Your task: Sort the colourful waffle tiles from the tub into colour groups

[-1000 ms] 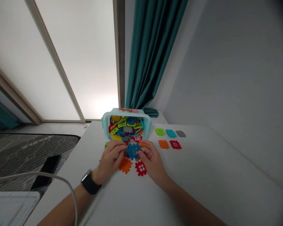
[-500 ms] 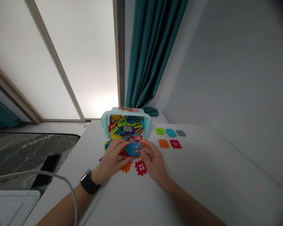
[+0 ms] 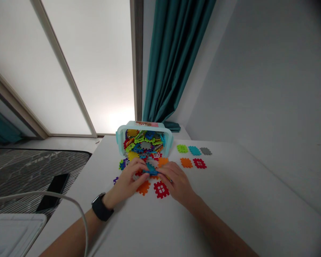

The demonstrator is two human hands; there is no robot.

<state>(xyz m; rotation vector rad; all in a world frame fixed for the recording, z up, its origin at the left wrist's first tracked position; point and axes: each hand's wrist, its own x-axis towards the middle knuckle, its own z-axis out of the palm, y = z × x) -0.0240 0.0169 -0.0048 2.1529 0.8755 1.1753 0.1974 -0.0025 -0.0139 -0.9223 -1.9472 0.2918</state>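
Just in front of the pale teal tub (image 3: 120, 143), the left hand (image 3: 128, 177) and right hand (image 3: 178, 181) together pinch a blue notched piece (image 3: 151, 172); right of the tub lie a grey piece (image 3: 205, 151) and an orange square (image 3: 186, 163)

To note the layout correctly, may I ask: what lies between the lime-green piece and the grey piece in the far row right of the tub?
In the head view, one light-blue piece lies flat between the lime-green piece and the grey piece.

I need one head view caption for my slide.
Left hand and right hand hold blue toothed plastic before an open bin of colourful pieces.
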